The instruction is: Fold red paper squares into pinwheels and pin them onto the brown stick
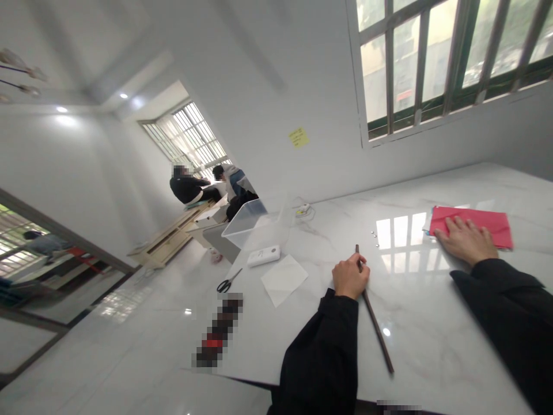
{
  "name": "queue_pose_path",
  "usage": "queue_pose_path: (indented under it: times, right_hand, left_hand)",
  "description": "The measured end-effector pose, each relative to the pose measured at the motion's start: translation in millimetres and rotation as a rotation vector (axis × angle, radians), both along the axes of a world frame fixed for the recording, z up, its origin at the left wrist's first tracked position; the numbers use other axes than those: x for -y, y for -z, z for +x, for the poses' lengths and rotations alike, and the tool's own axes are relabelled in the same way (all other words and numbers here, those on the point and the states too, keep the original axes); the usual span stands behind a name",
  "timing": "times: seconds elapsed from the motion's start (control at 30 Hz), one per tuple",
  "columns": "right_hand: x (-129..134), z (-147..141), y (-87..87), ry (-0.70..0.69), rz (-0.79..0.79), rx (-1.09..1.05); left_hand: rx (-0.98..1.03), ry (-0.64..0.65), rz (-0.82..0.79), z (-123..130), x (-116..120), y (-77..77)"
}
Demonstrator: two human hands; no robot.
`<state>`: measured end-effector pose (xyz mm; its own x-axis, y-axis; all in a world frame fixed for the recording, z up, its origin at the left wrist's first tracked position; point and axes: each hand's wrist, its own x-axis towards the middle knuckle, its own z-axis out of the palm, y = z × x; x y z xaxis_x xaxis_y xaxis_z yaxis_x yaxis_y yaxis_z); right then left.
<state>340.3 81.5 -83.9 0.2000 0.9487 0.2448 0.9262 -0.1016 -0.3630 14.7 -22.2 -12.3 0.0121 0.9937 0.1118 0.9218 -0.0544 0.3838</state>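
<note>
My left hand [349, 279] is closed around the upper part of a thin dark brown stick [378, 329]. The stick lies slanted on the white marble-patterned table [415, 305], its lower end pointing toward me. Farther right, my right hand [469, 241] rests flat with fingers spread on a red sheet [496, 226]. Pale and blue edges peek out from under that sheet at its left side. Between the two hands, beyond them, lie a few tiny shiny beads [377, 245]. A white square of paper [284, 280] is to the left of my left hand.
Along the left side are black-handled scissors [225, 285], a white oblong box [264, 256], a clear plastic bin [245, 223] and a pixelated dark object [218, 331]. A small white-and-yellow item [303, 210] sits by the wall. Other people [188, 185] are in the background.
</note>
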Motion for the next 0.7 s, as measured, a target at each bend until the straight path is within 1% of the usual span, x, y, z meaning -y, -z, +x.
queue_pose_path:
  times: [0.1, 0.23, 0.4, 0.5, 0.53, 0.6, 0.63, 0.7]
  right_hand:
    - [-5, 3, 6.4, 0.004, 0.013, 0.018]
    - [-8, 6, 5.6, 0.008, 0.052, 0.034]
    - [-3, 3, -3.0, 0.070, 0.141, 0.012]
    - [-1, 1, -13.2, 0.152, 0.202, -0.028]
    - [-1, 0, -18.0, 0.197, 0.259, -0.045]
    - [1, -3, -30.4, 0.285, 0.444, -0.089]
    - [3, -5, -38.1, 0.297, 0.554, -0.115]
    - [7, -15, -55.3, 0.240, 0.726, -0.156]
  left_hand:
    - [0.018, -0.005, -0.002, 0, 1, 0.5]
    - [0.034, -0.015, -0.002, 1, 1, 0.5]
    - [0.066, -0.029, -0.001, 2, 0, -2.1]
    - [0.096, -0.040, -0.005, 2, 0, -4.5]
    - [0.107, -0.043, -0.004, 2, 0, -5.0]
    - [0.142, -0.047, 0.005, 2, 0, -5.5]
    - [0.169, -0.049, 0.016, 2, 0, -5.4]
    - [0.250, -0.057, 0.055, 2, -2, -4.6]
